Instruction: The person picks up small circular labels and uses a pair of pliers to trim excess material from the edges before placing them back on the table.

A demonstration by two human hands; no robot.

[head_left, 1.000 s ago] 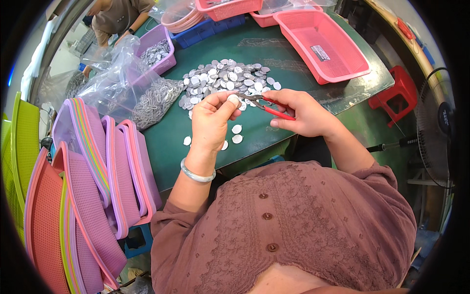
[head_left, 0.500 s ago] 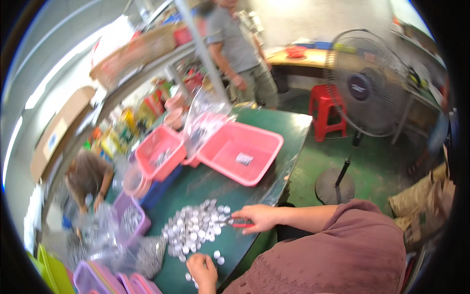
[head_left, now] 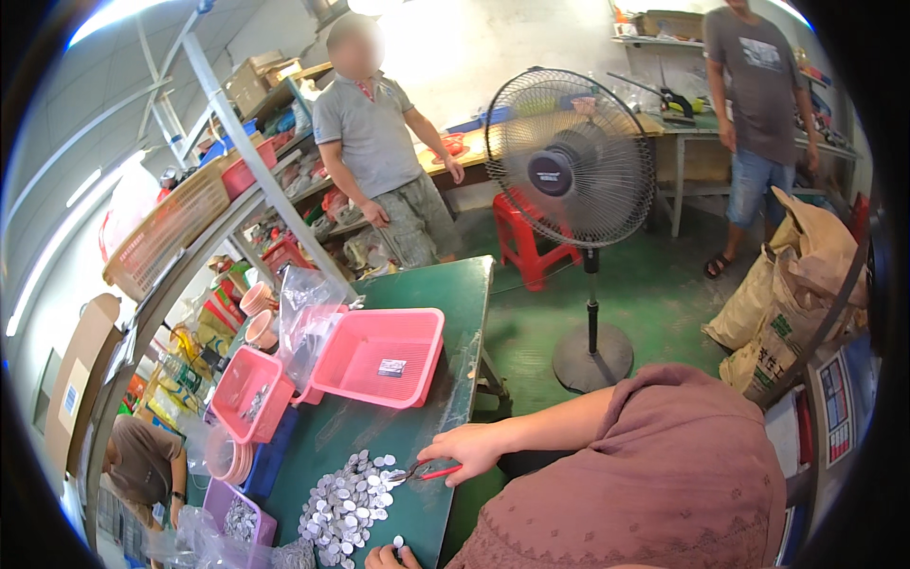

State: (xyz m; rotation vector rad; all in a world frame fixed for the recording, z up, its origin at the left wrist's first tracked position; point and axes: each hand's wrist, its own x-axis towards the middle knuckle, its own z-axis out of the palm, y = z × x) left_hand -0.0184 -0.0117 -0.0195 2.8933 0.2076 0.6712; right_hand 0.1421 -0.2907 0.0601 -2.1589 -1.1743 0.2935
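My right hand [head_left: 466,444] rests on the green table [head_left: 445,313], shut on a small red-handled pair of pliers [head_left: 428,471] whose tip points left at a pile of small silver metal discs [head_left: 343,504]. Only the fingertips of my left hand [head_left: 382,558] show at the bottom edge, just right of the pile. One disc [head_left: 398,542] sits right at those fingertips, and whether they grip it is hidden. My sleeve and shoulder fill the lower right.
A pink tray [head_left: 379,358] and a smaller pink basket [head_left: 248,391] stand further along the table, with a clear plastic bag [head_left: 308,313] between them. A standing fan [head_left: 572,161], a red stool [head_left: 519,237], full sacks [head_left: 787,303], shelving [head_left: 218,199] and two standing people [head_left: 379,161] surround it.
The view has swung up from the tabletop to the room, now showing the fan and the standing people. My right hand still holds the pliers beside the disc pile; my left hand has slipped toward the bottom edge.
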